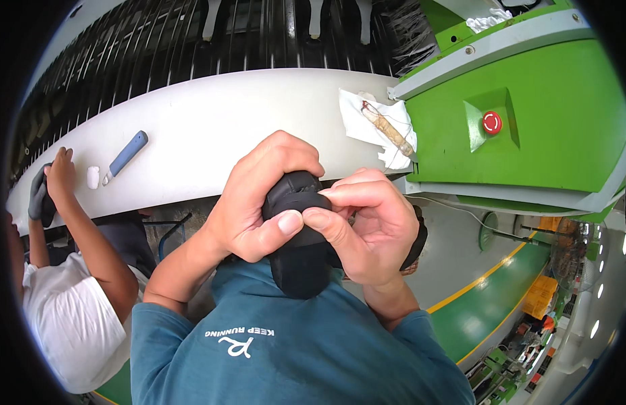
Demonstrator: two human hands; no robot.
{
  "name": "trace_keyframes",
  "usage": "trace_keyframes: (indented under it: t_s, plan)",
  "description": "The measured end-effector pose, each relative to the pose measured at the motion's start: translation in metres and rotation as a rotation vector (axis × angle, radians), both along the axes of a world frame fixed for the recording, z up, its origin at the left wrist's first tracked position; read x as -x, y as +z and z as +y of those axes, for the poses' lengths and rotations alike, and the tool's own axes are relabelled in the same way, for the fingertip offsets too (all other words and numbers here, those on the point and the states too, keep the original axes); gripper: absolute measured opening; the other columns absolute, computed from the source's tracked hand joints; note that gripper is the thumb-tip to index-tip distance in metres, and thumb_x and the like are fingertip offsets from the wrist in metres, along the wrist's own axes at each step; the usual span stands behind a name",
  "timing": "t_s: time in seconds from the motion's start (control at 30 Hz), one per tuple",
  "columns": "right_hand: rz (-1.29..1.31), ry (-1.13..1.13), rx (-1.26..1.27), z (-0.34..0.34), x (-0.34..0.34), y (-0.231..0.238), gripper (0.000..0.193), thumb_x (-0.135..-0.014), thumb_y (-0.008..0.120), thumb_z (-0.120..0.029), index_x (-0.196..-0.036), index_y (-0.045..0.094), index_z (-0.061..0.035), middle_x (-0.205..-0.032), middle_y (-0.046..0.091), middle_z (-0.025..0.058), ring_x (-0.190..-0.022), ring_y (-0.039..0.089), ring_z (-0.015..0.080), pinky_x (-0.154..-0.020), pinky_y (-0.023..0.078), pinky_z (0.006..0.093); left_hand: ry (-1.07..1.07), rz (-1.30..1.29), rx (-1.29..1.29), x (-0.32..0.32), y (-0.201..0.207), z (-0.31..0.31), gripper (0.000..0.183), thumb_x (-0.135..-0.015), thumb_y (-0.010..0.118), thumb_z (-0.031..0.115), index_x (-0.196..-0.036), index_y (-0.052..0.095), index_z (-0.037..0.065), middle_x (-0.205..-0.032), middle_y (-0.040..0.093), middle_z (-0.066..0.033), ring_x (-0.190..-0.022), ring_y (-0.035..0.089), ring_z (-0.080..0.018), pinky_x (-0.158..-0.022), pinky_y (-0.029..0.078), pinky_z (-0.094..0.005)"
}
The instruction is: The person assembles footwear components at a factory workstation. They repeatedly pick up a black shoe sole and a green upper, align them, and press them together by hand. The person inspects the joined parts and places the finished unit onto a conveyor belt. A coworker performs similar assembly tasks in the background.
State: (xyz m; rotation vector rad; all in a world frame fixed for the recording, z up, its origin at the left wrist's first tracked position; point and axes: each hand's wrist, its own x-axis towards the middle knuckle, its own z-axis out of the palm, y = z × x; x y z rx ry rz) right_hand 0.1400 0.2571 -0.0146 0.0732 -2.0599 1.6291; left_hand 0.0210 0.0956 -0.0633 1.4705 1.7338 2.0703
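A black padded fabric piece (301,270), rounded at both ends, is held up close in front of my chest. My left hand (262,202) wraps around its upper part, with the thumb pressed on the front and the fingers curled over the top. At its right edge, the thumb and forefinger of my right hand (367,223) pinch together, nearly meeting my left thumb. Whether a fine thread or a fold lies in that pinch is too small to tell. Another dark part (415,239) shows behind my right hand, partly hidden by it.
A long white worktop (245,101) runs ahead of me, with a blue-handled knife (127,155) and a small white piece (93,177) on it. Some white cloth (357,125) lies under a worn, wrapped stick (387,128). Right stands a green machine (549,115); left works another person (76,290), one hand gloved.
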Motion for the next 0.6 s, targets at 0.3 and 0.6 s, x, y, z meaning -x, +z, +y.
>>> trace_keyframes:
  t_s: [0.3,0.6]
  plan:
    - [0.013,-0.005,0.05,-0.004,-0.001,0.003,0.024,-0.087,0.095,-0.004,-0.102,0.077,-0.0009,-0.089,0.074,0.0082,-0.067,0.063,0.0072,-0.058,0.05,0.0239,-0.013,0.03,-0.014,0.001,0.012,0.003,0.045,-0.091,0.064,0.038,-0.11,0.068,-0.003,-0.1,0.066,-0.0182,-0.086,0.063,-0.0313,-0.077,0.052,-0.0424]
    - [0.028,0.05,0.092,-0.005,0.029,0.027,0.023,-0.087,0.096,-0.005,-0.1,0.078,0.0003,-0.088,0.073,0.0053,-0.07,0.063,0.0054,-0.061,0.05,0.0234,0.117,0.183,-0.117,0.025,0.032,0.002,0.048,-0.09,0.064,0.037,-0.108,0.068,-0.007,-0.098,0.067,-0.0202,-0.086,0.064,-0.0309,-0.076,0.053,-0.042]
